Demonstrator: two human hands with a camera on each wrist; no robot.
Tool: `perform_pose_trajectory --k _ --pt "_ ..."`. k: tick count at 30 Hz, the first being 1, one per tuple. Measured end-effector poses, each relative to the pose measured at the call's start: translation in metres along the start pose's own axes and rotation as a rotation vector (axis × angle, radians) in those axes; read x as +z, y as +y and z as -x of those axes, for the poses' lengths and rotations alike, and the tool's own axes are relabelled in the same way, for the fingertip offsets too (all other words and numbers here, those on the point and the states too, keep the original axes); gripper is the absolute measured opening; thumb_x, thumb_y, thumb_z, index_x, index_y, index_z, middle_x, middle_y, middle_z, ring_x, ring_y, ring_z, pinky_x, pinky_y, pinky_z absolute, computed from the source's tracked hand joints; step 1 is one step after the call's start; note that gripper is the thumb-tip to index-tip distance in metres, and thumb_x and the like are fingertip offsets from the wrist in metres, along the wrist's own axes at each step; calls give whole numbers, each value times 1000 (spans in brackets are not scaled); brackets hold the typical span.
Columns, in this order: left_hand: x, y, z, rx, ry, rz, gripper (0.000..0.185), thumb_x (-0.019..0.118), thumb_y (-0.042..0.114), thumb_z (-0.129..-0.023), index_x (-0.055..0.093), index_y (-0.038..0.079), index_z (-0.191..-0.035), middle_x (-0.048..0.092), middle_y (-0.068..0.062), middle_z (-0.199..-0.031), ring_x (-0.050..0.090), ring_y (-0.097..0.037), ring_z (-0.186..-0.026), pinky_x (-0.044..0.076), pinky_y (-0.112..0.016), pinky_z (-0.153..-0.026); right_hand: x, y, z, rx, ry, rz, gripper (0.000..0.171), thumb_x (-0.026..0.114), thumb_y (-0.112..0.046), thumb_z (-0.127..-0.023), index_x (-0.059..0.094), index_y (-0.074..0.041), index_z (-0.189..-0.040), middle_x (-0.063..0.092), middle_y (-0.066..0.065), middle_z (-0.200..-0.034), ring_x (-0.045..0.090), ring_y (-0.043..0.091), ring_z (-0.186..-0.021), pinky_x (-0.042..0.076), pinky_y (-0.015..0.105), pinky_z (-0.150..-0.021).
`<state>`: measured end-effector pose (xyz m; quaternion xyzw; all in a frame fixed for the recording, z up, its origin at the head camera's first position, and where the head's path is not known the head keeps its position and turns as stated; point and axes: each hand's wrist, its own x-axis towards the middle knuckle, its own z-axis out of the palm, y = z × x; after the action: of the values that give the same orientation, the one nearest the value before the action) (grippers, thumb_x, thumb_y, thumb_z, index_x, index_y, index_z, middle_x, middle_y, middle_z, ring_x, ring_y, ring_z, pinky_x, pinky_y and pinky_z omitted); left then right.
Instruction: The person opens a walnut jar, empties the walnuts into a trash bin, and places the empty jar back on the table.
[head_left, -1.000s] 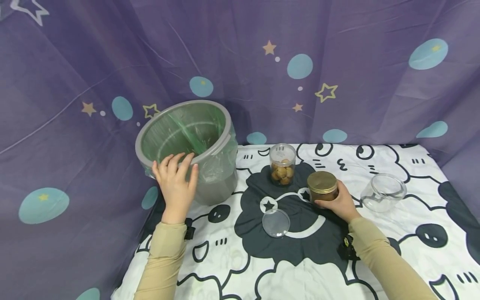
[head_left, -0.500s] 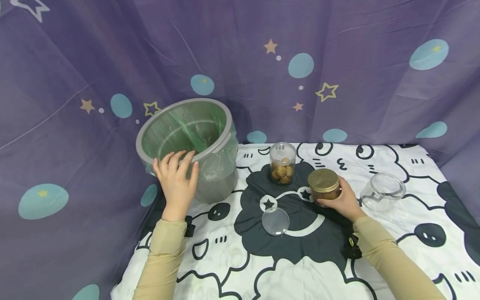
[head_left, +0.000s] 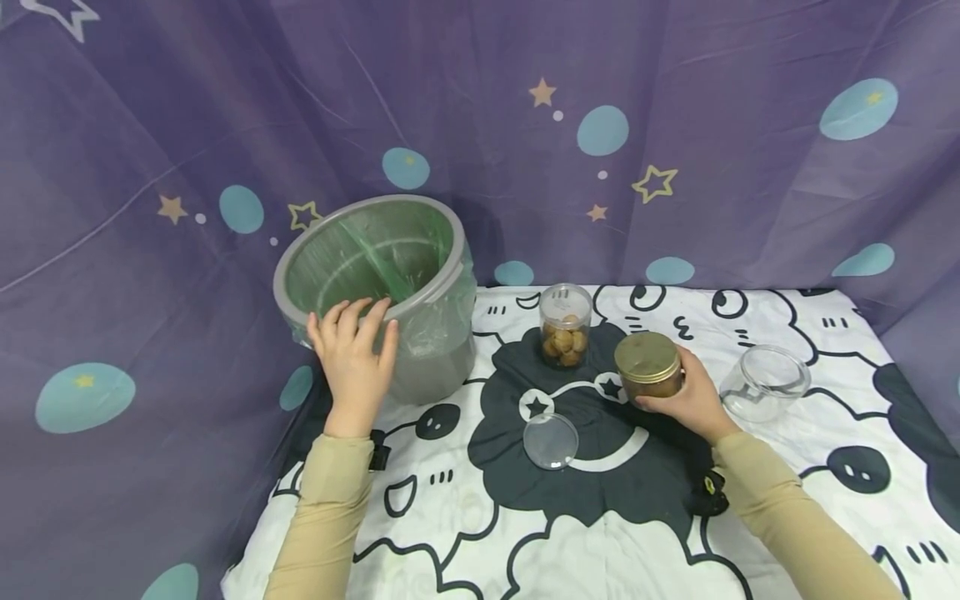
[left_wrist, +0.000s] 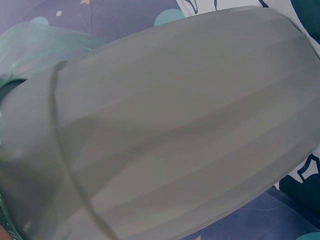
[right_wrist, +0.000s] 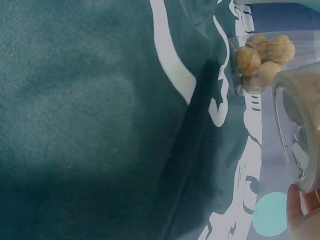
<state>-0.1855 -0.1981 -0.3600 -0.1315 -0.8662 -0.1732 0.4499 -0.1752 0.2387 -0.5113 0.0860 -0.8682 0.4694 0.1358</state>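
Note:
My left hand [head_left: 354, 367] has its fingers bent over the near rim of a grey trash bin [head_left: 438, 371], which is lined with a thin green plastic bag. The bin's outer wall [left_wrist: 180, 125] fills the left wrist view. My right hand [head_left: 693, 400] grips a jar with a gold lid [head_left: 647, 358] from its right side; brownish contents show through it. In the right wrist view the underside of this jar [right_wrist: 295, 135] shows, raised off the cloth. Behind it stands a clear jar of walnuts [head_left: 566, 337].
A round clear lid [head_left: 551, 442] lies on the cloth between the two hands. An uncovered clear jar [head_left: 765, 383] stands to the right of my right hand. The table wears a black-and-white cartoon cloth [head_left: 570, 550], with a purple curtain [head_left: 480, 100] behind it.
My right hand has drawn back slightly and tilted the gold-lidded jar a little. The left hand stays at the bin's rim.

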Motion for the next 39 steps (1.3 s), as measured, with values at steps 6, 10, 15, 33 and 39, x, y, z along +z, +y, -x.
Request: perform_pose_trajectory --k 6,10,15,33,39 --pt "0 0 0 -6 -9 1 24 59 24 -94 66 11 -113 60 -16 -115 45 -40 -115 13 -64 -107 -4 -6 0 -3 -23 -10 94 89 -8 -56 40 5 -135 51 24 -124 47 32 -111 38 45 -89" --pt "-3 2 -2 -12 -23 13 24 59 21 -93 66 10 -113 60 -16 -114 45 -40 -115 12 -64 -107 -6 -9 1 -6 -29 -16 95 89 -8 -55 40 6 -135 50 25 -124 47 35 -112 37 52 -90" --pt "-8 5 -4 -15 -65 22 25 59 22 -93 67 10 -115 61 -17 -114 45 -41 -115 10 -64 -108 -7 -11 2 -32 -20 -13 94 90 -7 -52 43 6 -132 53 25 -121 48 34 -111 36 51 -91" --pt "-21 16 -6 -65 -132 115 33 61 13 -91 61 5 -123 54 -19 -130 41 -42 -125 7 -67 -108 -7 -24 4 -81 -14 7 95 91 -9 -50 44 5 -132 52 23 -123 47 34 -112 37 46 -91" --pt "-19 32 -5 60 -98 192 31 61 7 -88 62 3 -118 55 -20 -126 44 -42 -122 16 -64 -109 -4 -32 6 -89 -20 -15 95 91 -9 -51 44 5 -132 51 24 -123 47 37 -114 35 51 -93"
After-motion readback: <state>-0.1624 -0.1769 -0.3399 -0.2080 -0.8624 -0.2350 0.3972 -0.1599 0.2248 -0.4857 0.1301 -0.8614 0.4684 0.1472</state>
